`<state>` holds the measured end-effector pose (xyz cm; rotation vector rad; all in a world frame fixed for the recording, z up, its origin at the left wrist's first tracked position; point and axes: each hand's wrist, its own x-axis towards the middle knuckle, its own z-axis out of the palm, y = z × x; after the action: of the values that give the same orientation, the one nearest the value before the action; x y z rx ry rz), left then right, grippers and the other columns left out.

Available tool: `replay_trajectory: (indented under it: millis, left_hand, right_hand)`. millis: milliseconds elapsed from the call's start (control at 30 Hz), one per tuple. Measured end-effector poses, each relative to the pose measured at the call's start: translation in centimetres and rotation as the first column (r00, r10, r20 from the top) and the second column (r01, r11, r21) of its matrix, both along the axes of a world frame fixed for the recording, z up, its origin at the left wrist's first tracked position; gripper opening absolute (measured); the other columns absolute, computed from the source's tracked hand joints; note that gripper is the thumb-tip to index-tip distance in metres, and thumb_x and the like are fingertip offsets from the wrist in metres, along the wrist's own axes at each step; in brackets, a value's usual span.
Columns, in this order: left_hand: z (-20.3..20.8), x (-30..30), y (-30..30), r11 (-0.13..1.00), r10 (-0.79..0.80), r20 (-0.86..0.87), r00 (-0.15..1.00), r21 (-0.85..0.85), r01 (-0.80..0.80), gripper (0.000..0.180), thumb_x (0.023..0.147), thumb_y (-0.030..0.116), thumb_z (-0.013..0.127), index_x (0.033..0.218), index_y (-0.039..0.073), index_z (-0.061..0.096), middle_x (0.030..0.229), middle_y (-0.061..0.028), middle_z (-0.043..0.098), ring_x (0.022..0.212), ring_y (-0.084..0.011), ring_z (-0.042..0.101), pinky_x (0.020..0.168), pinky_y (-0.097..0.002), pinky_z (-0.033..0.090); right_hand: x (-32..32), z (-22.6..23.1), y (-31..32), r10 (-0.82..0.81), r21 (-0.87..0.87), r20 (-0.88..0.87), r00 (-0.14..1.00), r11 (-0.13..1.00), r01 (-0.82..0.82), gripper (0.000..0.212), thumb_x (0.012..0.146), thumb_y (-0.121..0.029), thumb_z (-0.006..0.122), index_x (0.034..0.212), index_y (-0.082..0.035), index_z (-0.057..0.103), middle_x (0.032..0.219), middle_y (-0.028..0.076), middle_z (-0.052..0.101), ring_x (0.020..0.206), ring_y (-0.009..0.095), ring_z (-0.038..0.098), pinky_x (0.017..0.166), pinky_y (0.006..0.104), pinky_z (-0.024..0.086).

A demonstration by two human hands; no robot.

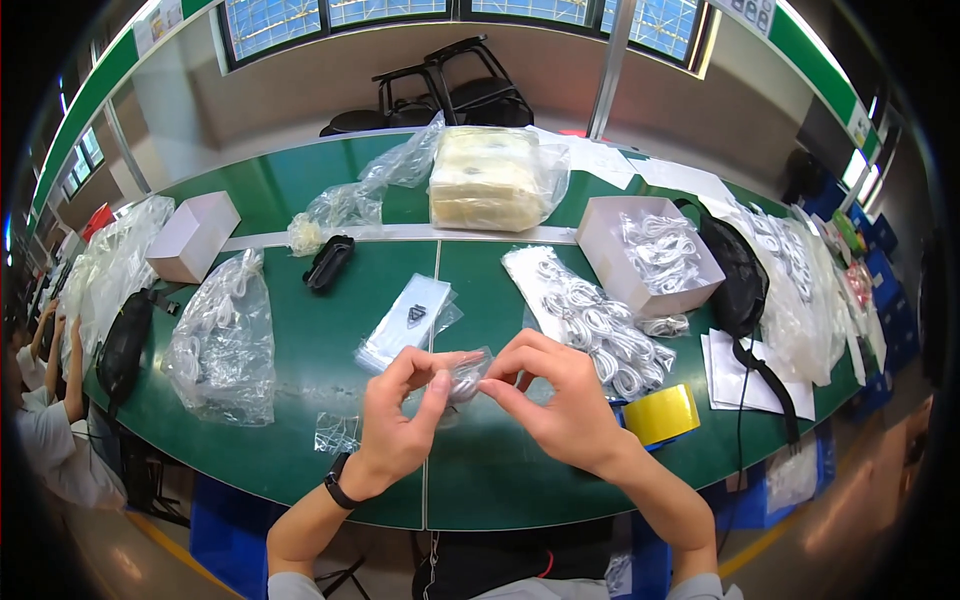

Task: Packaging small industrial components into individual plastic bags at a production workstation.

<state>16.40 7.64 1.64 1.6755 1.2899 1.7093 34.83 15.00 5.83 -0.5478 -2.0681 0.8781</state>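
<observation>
The small clear bag (468,374) was above the near middle of the worktop (520,485), between the two hands, with something pale or silvery in it, too blurred to name. The left hand (395,425) grasped the bag's left side between thumb and fingers, though exactly where its fingertips pressed could not be made out; the right hand (562,405) pinched the right edge with thumb and forefinger, its other fingers curled.

Good handling probably called for a light pinch at the film's edges rather than a hard squeeze, since plastic that thin would likely crease or slip. It seemed best for the left fingers to act as the anchor while the right ones made small, slow moves along the edge. A slip could have sent the bag toward the white cable bundles (610,335) on the right or the flat clear packets (405,325) on the far left side of the hands. The yellow tape roll (662,415) lay close by the right wrist, so a narrow swing of that arm looked wise.
</observation>
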Motion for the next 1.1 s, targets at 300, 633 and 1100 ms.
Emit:
replay_trajectory:
  millis: [300, 633, 1100]
  left_hand:
    - [0.7, -0.6, -0.6, 0.87, -0.236, 0.322, 0.917, -0.349, 0.347, 0.017, 0.109, 0.018, 0.044, 0.112, 0.003, 0.049, 0.085, -0.0092, 0.071, 0.068, -0.0075, 0.062, 0.06, -0.0224, 0.048]
    - [1.2, -0.1, -0.4, 0.717, -0.397, 0.357, 0.845, -0.454, 0.529, 0.016, 0.101, 0.011, 0.062, 0.108, -0.003, 0.063, 0.093, -0.0147, 0.073, 0.083, -0.0182, 0.073, 0.067, -0.0279, 0.058]
    - [0.7, -0.1, -0.5, 0.962, -0.089, 0.332, 0.939, -0.214, 0.167, 0.014, 0.096, 0.002, 0.067, 0.108, -0.004, 0.071, 0.101, -0.009, 0.074, 0.094, -0.0152, 0.071, 0.079, -0.0282, 0.058]
  right_hand:
    - [2.6, 3.7, 2.7, 0.197, -0.432, 0.226, 0.954, 0.898, -0.083, 0.01, 0.09, -0.01, 0.072, 0.09, -0.001, 0.068, 0.086, 0.002, 0.066, 0.081, 0.011, 0.062, 0.074, 0.0276, 0.05]
    - [4.9, 4.8, 4.2, 0.247, -0.322, 0.357, 0.901, 0.938, -0.129, 0.023, 0.091, -0.019, 0.074, 0.097, 0.003, 0.071, 0.087, 0.008, 0.072, 0.078, 0.015, 0.066, 0.073, 0.0296, 0.053]
    - [-0.3, -1.3, -0.6, -0.037, -0.343, -0.152, 0.988, 0.939, -0.018, 0.012, 0.09, -0.004, 0.072, 0.101, -0.001, 0.073, 0.1, 0.005, 0.068, 0.092, 0.013, 0.067, 0.077, 0.0255, 0.054]
